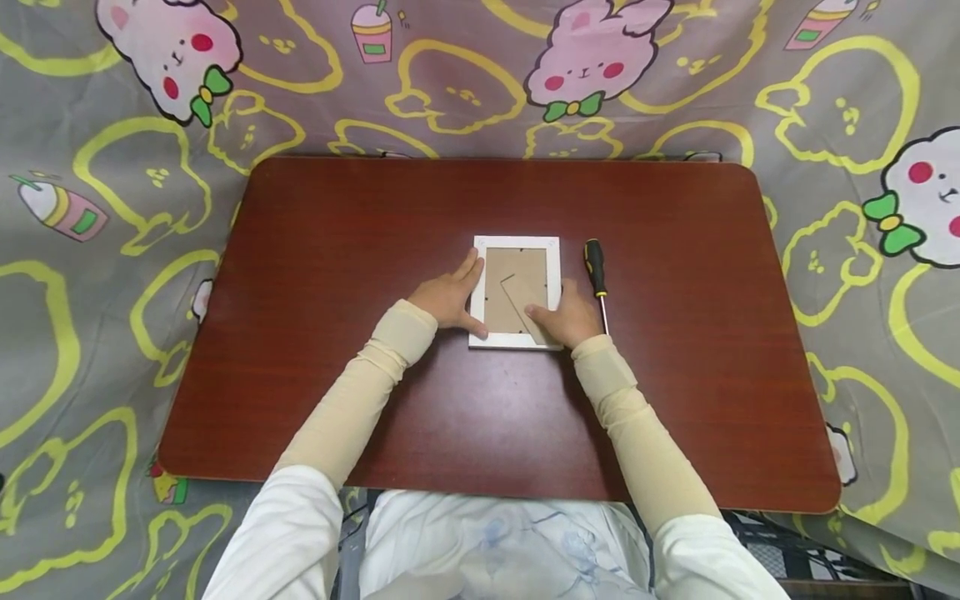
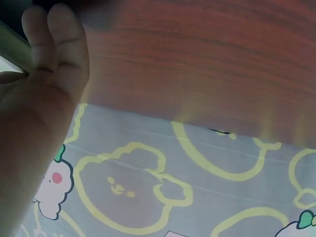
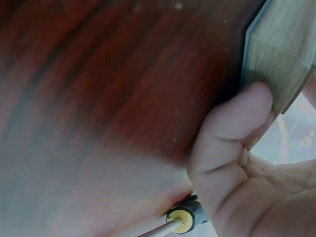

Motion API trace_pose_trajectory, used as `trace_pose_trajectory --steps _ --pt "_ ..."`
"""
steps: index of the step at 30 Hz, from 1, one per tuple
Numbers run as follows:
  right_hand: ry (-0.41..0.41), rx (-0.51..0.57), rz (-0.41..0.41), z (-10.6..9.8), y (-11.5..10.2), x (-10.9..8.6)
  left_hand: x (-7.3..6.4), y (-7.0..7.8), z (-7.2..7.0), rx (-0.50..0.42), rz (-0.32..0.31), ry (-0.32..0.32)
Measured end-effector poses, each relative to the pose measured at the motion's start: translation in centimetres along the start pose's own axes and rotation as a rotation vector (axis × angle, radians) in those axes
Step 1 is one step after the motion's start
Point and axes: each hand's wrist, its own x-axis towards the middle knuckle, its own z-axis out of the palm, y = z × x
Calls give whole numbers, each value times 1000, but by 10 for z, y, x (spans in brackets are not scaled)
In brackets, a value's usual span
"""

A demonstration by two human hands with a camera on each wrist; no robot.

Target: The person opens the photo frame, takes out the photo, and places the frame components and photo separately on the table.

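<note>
A white picture frame (image 1: 553, 271) lies face down on the table, its brown backing board (image 1: 510, 260) and slanting stand flap (image 1: 517, 293) uppermost. Along its left side, my left hand (image 1: 444, 298) rests with extended fingers touching the edge and the thumb near the lower left corner. My right hand (image 1: 572, 317) grips the lower right side, thumb over the backing near the flap and fingers at the outer edge. The right wrist view shows bent fingers (image 3: 237, 118) against the frame's wood-grained side (image 3: 281, 49). In the left wrist view the frame is mostly hidden.
A screwdriver (image 1: 595, 265) with a black and yellow handle lies just right of the frame, its shaft toward me, close to my right hand. Beneath everything is a reddish-brown table (image 1: 337, 250) with rounded corners. Patterned grey cloth (image 1: 67, 333) hangs around it.
</note>
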Motion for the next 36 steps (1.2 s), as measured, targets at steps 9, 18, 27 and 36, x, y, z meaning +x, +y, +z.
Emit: trace_pose_trajectory --steps 9,18,27,36 --pt "-32 -15 -16 -4 -7 5 -5 3 -8 59 -27 1" --pt "66 -262 -159 -27 -7 20 -15 1 3 48 -43 -18" --pt "130 -425 -130 -53 12 75 -14 -3 12 5 -65 -43" --pt "35 -436 -132 -65 26 98 -7 4 3 -32 -17 -12"
